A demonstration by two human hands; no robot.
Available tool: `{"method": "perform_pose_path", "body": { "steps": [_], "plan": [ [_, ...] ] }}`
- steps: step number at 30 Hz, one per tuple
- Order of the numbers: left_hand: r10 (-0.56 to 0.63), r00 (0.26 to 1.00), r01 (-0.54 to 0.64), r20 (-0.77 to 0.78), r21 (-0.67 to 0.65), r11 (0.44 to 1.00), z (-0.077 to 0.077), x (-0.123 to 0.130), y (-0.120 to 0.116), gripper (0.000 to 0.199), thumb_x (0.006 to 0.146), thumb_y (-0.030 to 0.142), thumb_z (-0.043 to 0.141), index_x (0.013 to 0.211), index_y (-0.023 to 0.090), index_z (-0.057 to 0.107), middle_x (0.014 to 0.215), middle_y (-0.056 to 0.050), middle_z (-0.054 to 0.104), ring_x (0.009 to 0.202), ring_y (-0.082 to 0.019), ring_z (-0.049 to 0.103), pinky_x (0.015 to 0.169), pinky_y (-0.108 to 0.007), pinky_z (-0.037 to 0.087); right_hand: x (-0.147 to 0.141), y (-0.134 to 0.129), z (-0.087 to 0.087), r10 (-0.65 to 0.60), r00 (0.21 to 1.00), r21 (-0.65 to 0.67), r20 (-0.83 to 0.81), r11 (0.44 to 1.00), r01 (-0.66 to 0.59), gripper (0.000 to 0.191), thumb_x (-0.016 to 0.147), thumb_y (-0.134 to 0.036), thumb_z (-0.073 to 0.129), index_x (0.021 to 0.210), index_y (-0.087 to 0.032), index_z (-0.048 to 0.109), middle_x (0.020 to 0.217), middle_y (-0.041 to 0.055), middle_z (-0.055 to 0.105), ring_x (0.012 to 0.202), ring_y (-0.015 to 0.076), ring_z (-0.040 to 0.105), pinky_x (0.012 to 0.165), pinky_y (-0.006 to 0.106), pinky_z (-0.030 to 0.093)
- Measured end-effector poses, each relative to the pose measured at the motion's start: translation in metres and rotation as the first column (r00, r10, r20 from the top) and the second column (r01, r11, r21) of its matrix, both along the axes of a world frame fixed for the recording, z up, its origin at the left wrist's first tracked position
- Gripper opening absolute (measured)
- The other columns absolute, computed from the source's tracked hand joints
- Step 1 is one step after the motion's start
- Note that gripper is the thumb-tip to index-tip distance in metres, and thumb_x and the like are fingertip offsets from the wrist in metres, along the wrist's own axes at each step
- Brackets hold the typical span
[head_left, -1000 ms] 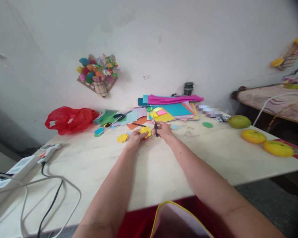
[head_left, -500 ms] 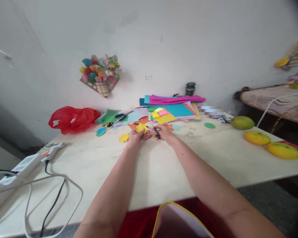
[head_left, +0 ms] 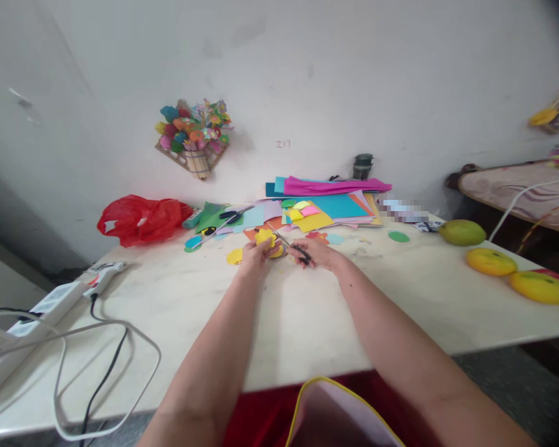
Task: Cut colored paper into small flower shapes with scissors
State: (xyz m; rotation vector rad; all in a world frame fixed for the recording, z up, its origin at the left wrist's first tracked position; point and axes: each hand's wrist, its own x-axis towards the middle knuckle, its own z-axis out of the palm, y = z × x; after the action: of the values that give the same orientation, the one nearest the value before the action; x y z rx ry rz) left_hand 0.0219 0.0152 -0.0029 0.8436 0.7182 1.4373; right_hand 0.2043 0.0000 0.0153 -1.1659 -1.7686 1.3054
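Near the middle of the white table, my left hand (head_left: 256, 253) pinches a yellow flower-shaped paper (head_left: 265, 238). My right hand (head_left: 311, 251) is closed round the black handles of a pair of scissors (head_left: 300, 254), whose blades point up and left toward the yellow flower. Whether the blades touch the paper is too small to tell. Another yellow paper piece (head_left: 235, 256) lies on the table just left of my left hand. Red and orange paper flowers (head_left: 317, 237) lie behind my right hand.
Coloured sheets (head_left: 338, 208) and a second pair of scissors (head_left: 233, 215) lie at the back. A red plastic bag (head_left: 142, 220) and a power strip (head_left: 51, 304) with looping cables are on the left. Yellow and green mangoes (head_left: 491, 261) sit at the right.
The scissors in my right hand have turned, their blades now slanting further left toward the yellow flower. The whole view has shifted slightly.
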Motion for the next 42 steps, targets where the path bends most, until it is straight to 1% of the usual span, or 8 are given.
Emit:
{"method": "perform_pose_path", "body": {
  "steps": [3, 7, 11, 16, 20, 23, 32, 42],
  "plan": [
    [0.001, 1.0, 0.0, 0.014, -0.031, 1.0, 0.001, 0.001, -0.001, 0.012, 0.066, 0.007, 0.07, 0.077, 0.009, 0.065, 0.081, -0.009, 0.07, 0.077, -0.021, 0.07, 0.075, -0.032, 0.057, -0.001, 0.0, -0.001, 0.025, 0.999, -0.021, -0.023, 0.999, -0.026, 0.029, 0.076, -0.045, 0.06, 0.075, -0.017, 0.053, 0.058, -0.0028, 0.056, 0.041, 0.0061, 0.051, 0.032, 0.017, 0.023],
    [-0.034, 0.999, 0.035, 0.017, -0.053, 0.998, 0.001, 0.0, -0.001, 0.011, 0.068, 0.006, 0.068, 0.078, 0.009, 0.064, 0.081, -0.009, 0.07, 0.08, -0.021, 0.07, 0.076, -0.031, 0.057, -0.002, 0.001, -0.004, 0.032, 0.997, -0.014, -0.072, 0.999, -0.033, 0.027, 0.075, -0.041, 0.06, 0.071, -0.017, 0.051, 0.057, -0.0028, 0.056, 0.04, 0.006, 0.05, 0.032, 0.018, 0.024],
    [-0.063, 0.998, 0.063, -0.004, -0.084, 0.995, -0.002, -0.001, 0.001, 0.012, 0.069, 0.006, 0.068, 0.08, 0.01, 0.063, 0.081, -0.011, 0.07, 0.08, -0.022, 0.07, 0.072, -0.031, 0.058, -0.004, 0.001, -0.006, 0.018, 0.995, -0.046, -0.094, 0.999, -0.023, 0.025, 0.077, -0.039, 0.059, 0.069, -0.017, 0.05, 0.055, -0.0026, 0.056, 0.039, 0.0059, 0.049, 0.031, 0.017, 0.023],
    [-0.083, 0.997, 0.083, -0.001, -0.081, 0.993, -0.005, -0.001, 0.003, 0.01, 0.071, 0.007, 0.067, 0.08, 0.01, 0.063, 0.081, -0.011, 0.07, 0.078, -0.022, 0.07, 0.071, -0.03, 0.058, -0.005, 0.004, -0.01, 0.026, 0.995, -0.053, -0.099, 0.998, -0.032, 0.024, 0.078, -0.035, 0.057, 0.067, -0.017, 0.048, 0.054, -0.0031, 0.056, 0.038, 0.0053, 0.049, 0.03, 0.017, 0.022],
    [-0.075, 0.997, 0.075, -0.002, -0.086, 0.994, -0.005, 0.0, 0.003, 0.008, 0.073, 0.006, 0.064, 0.08, 0.01, 0.063, 0.08, -0.011, 0.07, 0.077, -0.021, 0.07, 0.071, -0.03, 0.058, -0.003, 0.008, -0.014, 0.046, 0.993, -0.053, -0.107, 0.997, -0.052, 0.023, 0.079, -0.035, 0.056, 0.066, -0.017, 0.047, 0.055, -0.0035, 0.055, 0.038, 0.005, 0.048, 0.03, 0.017, 0.021],
    [-0.071, 0.997, 0.072, 0.01, -0.093, 0.993, -0.004, 0.001, 0.002, 0.008, 0.073, 0.005, 0.064, 0.08, 0.009, 0.063, 0.08, -0.012, 0.07, 0.076, -0.021, 0.07, 0.071, -0.03, 0.058, -0.004, 0.007, -0.013, 0.042, 0.994, -0.062, -0.104, 0.997, -0.048, 0.026, 0.079, -0.036, 0.057, 0.065, -0.017, 0.047, 0.053, -0.0033, 0.055, 0.038, 0.0051, 0.048, 0.03, 0.017, 0.02],
    [-0.077, 0.996, 0.081, 0.042, -0.107, 0.991, -0.002, 0.002, 0.001, 0.009, 0.071, 0.003, 0.062, 0.076, 0.01, 0.062, 0.075, -0.007, 0.07, 0.073, -0.02, 0.07, 0.069, -0.028, 0.058, -0.006, 0.003, -0.008, 0.023, 0.994, -0.079, -0.105, 0.996, -0.032, 0.028, 0.078, -0.038, 0.058, 0.064, -0.017, 0.047, 0.049, -0.0036, 0.051, 0.036, 0.0055, 0.045, 0.03, 0.018, 0.018],
    [-0.058, 0.997, 0.064, 0.048, -0.139, 0.988, -0.002, 0.002, 0.001, 0.01, 0.072, 0.003, 0.061, 0.08, 0.009, 0.062, 0.079, -0.01, 0.069, 0.077, -0.021, 0.069, 0.076, -0.032, 0.058, -0.006, 0.001, -0.008, 0.033, 0.994, -0.054, -0.101, 0.998, -0.038, 0.028, 0.076, -0.038, 0.059, 0.062, -0.017, 0.045, 0.051, -0.0036, 0.05, 0.036, 0.0047, 0.044, 0.03, 0.017, 0.018]
  ]
}}
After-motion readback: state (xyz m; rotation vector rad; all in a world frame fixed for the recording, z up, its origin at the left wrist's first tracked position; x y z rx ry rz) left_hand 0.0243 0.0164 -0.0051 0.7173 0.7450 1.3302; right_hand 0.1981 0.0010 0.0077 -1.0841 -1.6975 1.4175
